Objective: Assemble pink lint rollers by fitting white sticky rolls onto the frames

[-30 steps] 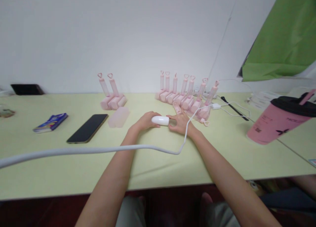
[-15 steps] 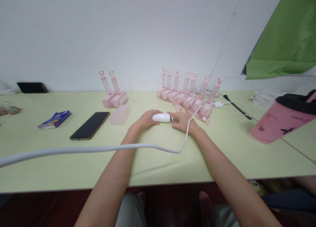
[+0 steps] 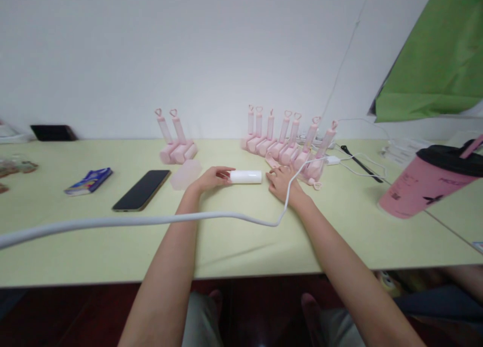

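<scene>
Left hand pinches the left end of the white roll between thumb and fingertips, closed on it; right hand lies just off the roll's right end, fingers loosely spread and flat on the table, holding nothing, and whether a fingertip touches the roll cannot be made out. The roll is a short, plain white cylinder lying on its side on the pale green table, between the two hands. Just left of the roll, past the left hand, lies a translucent pink cover; farther left a black phone lies face up, then a blue booklet. Behind the roll to the left stand two pink roller handles with heart-shaped tops; behind it to the right stands a row of seven more, leaning. Far right of the roll, a pink cup with a black lid appears tilted, a pink straw through the lid; contents not visible. A white cable crosses the table in front of the roll and over the right wrist; its near end runs out of frame at left. Small items at the far left edge are blurred and cut off.
</scene>
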Demonstrator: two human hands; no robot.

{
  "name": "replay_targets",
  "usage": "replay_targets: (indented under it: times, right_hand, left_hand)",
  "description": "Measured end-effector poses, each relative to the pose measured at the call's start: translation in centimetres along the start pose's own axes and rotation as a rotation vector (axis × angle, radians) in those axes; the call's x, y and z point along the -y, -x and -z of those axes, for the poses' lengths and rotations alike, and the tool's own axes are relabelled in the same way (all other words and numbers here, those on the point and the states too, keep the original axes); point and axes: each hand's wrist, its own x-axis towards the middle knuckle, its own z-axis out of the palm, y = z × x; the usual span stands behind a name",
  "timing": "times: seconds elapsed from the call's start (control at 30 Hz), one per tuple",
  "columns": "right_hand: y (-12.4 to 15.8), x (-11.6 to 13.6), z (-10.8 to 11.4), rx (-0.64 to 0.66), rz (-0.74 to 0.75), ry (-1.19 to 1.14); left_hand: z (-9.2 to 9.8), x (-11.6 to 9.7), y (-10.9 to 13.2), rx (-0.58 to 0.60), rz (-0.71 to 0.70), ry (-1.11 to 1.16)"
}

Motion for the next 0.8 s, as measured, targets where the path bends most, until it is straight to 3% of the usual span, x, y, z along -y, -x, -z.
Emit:
replay_targets:
  times: [0.27,0.47,0.8]
  right_hand:
    - [-0.8,0.9,-1.6,-0.067,0.056,-0.154]
    - [-1.0,0.5,-2.8,-0.087,0.038,-0.359]
    - [-1.4,-0.5,-4.2,-0.161,0.037,-0.572]
  left_hand:
    - [-1.0,0.3,-0.5,-0.046,-0.014,-0.001]
    - [-1.5,0.4,-0.2,-0.003,-0.051,0.181]
    - [-1.7,-0.8,0.2,-0.058,0.043,0.148]
